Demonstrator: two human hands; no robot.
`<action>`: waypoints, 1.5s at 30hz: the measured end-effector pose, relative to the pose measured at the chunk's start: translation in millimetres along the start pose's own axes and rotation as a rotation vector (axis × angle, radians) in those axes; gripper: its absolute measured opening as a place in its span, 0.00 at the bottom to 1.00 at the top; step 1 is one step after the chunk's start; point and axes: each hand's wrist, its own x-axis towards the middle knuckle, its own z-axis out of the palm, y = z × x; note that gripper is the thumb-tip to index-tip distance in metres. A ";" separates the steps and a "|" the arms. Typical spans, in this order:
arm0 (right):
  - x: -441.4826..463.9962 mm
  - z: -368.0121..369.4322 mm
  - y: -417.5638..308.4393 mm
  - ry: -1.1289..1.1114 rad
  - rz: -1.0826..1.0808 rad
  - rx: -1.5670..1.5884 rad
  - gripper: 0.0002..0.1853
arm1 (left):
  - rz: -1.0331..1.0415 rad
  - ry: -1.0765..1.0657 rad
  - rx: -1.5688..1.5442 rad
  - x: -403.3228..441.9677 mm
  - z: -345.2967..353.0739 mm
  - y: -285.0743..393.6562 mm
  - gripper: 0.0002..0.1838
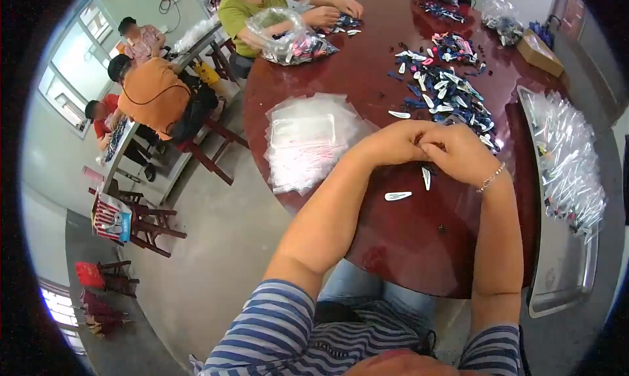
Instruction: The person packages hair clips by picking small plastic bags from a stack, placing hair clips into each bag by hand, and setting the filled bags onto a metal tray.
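Snap hair clips lay heaped right of clear plastic bags at the left rim of the round table | left hand, right hand: fingertips met, contents hidden | mostly bare tabletop reached near rim | metal tray lay along right edge

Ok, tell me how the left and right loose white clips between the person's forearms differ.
The left clip lies roughly crosswise, while the right clip points away from the person. The right clip lies closer to the right grip; the left clip lies nearer the person's body. Both are pale and elongated, and both lie on the red table.
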 end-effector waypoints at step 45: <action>-25.6 18.4 27.5 -0.059 0.127 -0.243 0.10 | -0.276 0.562 -0.179 1.1 -13.0 -1.4 0.19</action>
